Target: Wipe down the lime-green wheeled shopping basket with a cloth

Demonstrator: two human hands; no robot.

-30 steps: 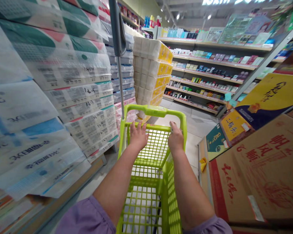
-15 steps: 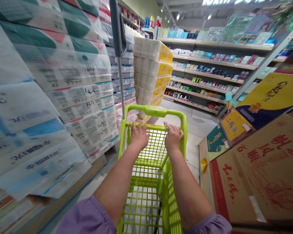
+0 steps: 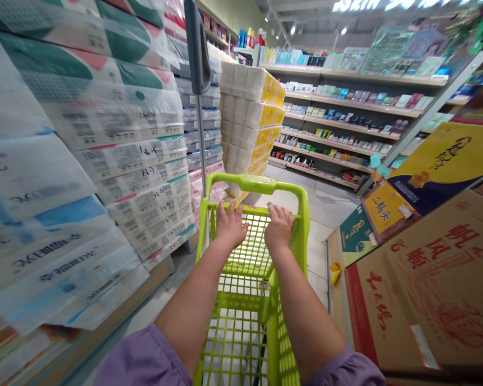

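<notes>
A lime-green plastic shopping basket cart [image 3: 261,183] stands in front of me, its grid floor showing between my forearms. My left hand [image 3: 230,228] is open, palm down, fingers apart over the basket's far grid wall by the inner rim. Beside it, my right hand [image 3: 278,228] is closed, its fingers curled at the same rim. A little pale, greenish bit shows at its fingertips, too small to name. The cart's grey pull handle [image 3: 198,53] rises on a metal rod at the far left corner.
Wrapped tissue packs [image 3: 145,177] are stacked high on the left, with yellow-and-white paper roll packs [image 3: 249,112] beyond them. Cardboard cartons [image 3: 438,284] and yellow boxes [image 3: 446,155] line the right. Shelves of small products [image 3: 346,107] stand ahead across a tiled floor [image 3: 317,198].
My right hand has shifted slightly left along the rim, and less of the pale thing under it shows. My left hand stays nearly in place, fingers spread.
</notes>
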